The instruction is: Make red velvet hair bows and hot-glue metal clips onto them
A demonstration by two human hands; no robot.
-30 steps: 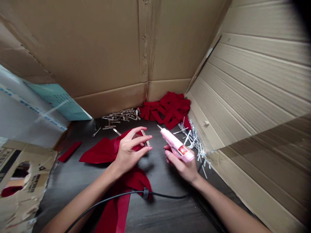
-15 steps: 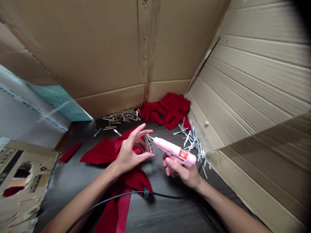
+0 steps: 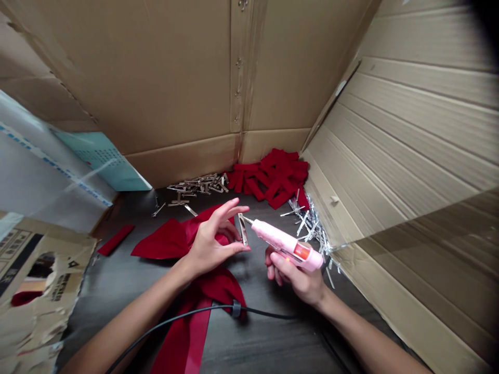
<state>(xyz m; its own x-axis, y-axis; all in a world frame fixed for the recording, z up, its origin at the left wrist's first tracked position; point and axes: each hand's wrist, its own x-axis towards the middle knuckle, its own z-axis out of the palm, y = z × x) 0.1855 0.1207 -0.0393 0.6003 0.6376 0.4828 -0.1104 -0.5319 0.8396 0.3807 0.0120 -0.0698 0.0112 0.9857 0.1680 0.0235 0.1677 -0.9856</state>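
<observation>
Between the thumb and fingers of my left hand a metal hair clip is held upright by its ends. The same hand is over a large red fabric bow, whose tails run down toward me; whether it also grips the bow is hidden. My right hand is wrapped around a pink hot glue gun with a small orange light glowing near the thumb. The gun's nozzle points left, at the upper part of the clip, touching or very near it.
Behind lie a heap of metal clips, a pile of red fabric strips and silvery strips. One red strip lies at left. A black cable crosses in front. Cardboard walls surround the table.
The view has shifted slightly. The glue gun's nozzle has moved a little away from the clip's face toward the right; both hands keep their holds.
</observation>
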